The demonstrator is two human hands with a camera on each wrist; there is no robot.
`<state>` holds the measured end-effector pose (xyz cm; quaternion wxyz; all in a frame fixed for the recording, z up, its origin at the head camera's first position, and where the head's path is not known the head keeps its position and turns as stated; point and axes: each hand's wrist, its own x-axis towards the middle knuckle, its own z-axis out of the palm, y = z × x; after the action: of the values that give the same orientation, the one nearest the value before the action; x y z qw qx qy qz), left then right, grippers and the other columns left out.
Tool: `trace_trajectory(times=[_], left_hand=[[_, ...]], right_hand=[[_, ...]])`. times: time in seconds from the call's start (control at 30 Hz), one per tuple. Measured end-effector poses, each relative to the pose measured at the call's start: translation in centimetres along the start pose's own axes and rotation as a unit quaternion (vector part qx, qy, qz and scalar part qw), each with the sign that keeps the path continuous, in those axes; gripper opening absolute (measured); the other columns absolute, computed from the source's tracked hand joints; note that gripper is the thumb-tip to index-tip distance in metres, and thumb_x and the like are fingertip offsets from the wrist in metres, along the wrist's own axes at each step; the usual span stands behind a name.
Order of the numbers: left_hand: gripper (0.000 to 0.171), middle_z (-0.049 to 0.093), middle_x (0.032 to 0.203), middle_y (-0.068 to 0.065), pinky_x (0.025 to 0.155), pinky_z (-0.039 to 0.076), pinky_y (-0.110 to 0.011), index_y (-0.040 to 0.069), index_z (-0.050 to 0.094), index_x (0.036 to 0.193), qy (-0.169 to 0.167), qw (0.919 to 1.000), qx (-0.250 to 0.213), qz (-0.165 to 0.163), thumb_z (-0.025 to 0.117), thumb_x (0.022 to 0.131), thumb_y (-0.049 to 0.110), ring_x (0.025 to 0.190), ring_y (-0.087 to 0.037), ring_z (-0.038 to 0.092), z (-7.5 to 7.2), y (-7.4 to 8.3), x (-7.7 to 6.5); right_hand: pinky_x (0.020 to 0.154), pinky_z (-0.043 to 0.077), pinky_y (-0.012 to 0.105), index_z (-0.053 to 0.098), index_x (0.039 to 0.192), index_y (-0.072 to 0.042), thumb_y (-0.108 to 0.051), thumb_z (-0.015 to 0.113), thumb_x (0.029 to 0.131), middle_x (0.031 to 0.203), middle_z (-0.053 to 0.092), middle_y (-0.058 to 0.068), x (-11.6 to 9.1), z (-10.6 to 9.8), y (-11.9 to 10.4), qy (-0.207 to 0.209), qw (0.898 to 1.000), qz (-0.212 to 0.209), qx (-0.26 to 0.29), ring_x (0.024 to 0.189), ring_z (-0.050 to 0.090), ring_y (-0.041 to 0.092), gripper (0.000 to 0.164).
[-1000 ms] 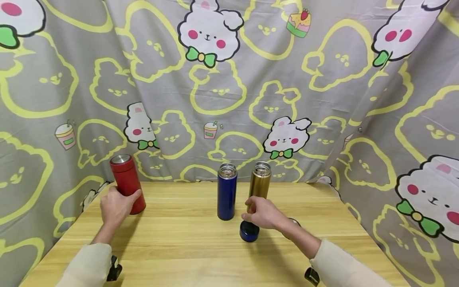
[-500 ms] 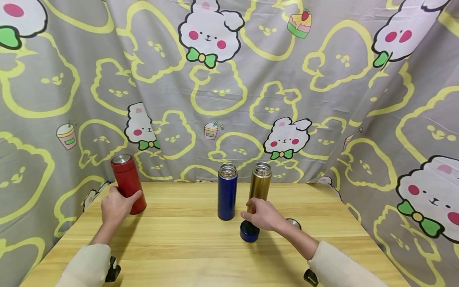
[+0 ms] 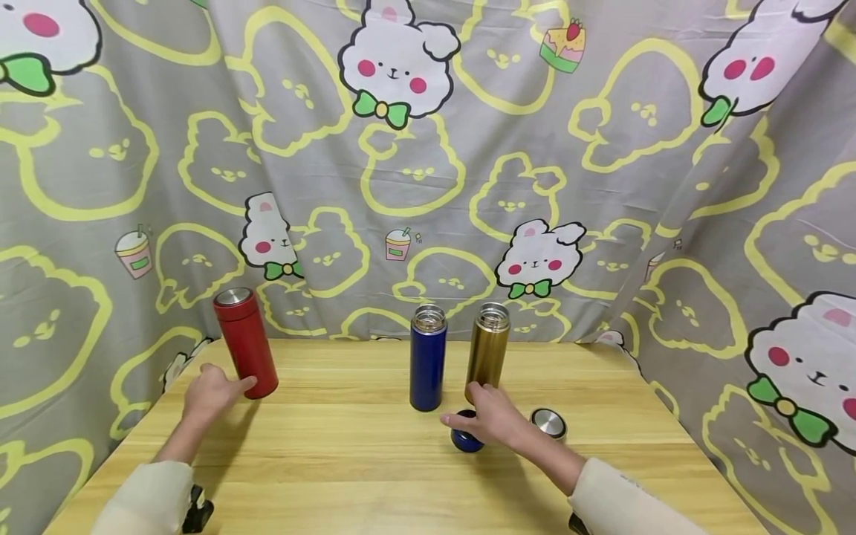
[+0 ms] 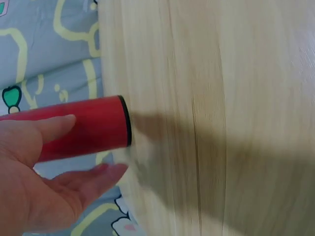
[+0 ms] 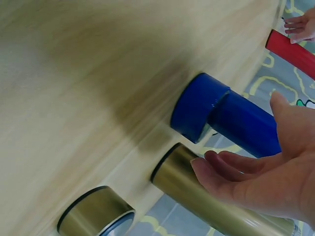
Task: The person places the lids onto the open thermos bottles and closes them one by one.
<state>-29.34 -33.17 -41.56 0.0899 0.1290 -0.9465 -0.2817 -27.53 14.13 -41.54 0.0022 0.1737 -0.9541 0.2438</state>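
At the left of the table stands a red thermos with its lid on. My left hand is beside its lower part, thumb and fingers spread apart; in the left wrist view a gap shows between the fingers and the thermos. My right hand hovers over a blue lid, fingers loosely extended and holding nothing. Behind it stand a blue thermos and a gold thermos, both uncapped with steel mouths showing. The hand partly hides the blue lid and the gold thermos's base.
A gold lid with a silver top lies on the wooden table right of my right hand. A patterned grey curtain hangs along the table's back and sides.
My left hand has loosened from the red thermos and drawn back slightly toward me. My right hand has lowered a little over the blue lid, its thumb and fingers opening wider.
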Motion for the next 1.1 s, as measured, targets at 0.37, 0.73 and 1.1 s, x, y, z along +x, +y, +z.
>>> trace_trajectory(times=[0.37, 0.73, 1.1], left_hand=[[0.024, 0.061, 0.06, -0.007, 0.055, 0.058, -0.035, -0.004, 0.061, 0.074, -0.162, 0.9852, -0.048, 0.028, 0.058, 0.092, 0.012, 0.052, -0.016, 0.061, 0.6, 1.2, -1.5], [0.022, 0.063, 0.056, -0.008, 0.048, 0.056, -0.033, 0.002, 0.06, 0.071, -0.157, 0.9827, -0.022, 0.096, 0.064, 0.09, 0.01, 0.047, -0.016, 0.062, 4.0, 5.4, -2.8], [0.02, 0.062, 0.054, -0.008, 0.044, 0.045, -0.024, 0.002, 0.061, 0.072, -0.167, 0.9723, -0.032, 0.16, 0.068, 0.091, 0.006, 0.044, -0.013, 0.053, 6.7, 9.4, -4.6]], right_hand=[[0.088, 0.052, 0.055, 0.058, 0.128, 0.005, -0.035, 0.088, 0.074, 0.115, 0.063, 0.029, -0.6, 0.9, 0.7, -0.006, 1.0, -0.017, -0.015, 0.107, 0.06, 0.044, 0.074], [0.081, 0.052, 0.049, 0.06, 0.125, 0.003, -0.016, 0.085, 0.066, 0.103, 0.066, 0.022, -0.9, 1.3, 1.0, -0.011, 0.999, -0.04, -0.023, 0.094, 0.062, 0.035, 0.066], [0.073, 0.053, 0.041, 0.059, 0.119, 0.004, -0.008, 0.084, 0.066, 0.097, 0.068, 0.016, -0.9, 1.7, 1.1, -0.019, 0.999, -0.038, -0.008, 0.084, 0.061, 0.028, 0.059]])
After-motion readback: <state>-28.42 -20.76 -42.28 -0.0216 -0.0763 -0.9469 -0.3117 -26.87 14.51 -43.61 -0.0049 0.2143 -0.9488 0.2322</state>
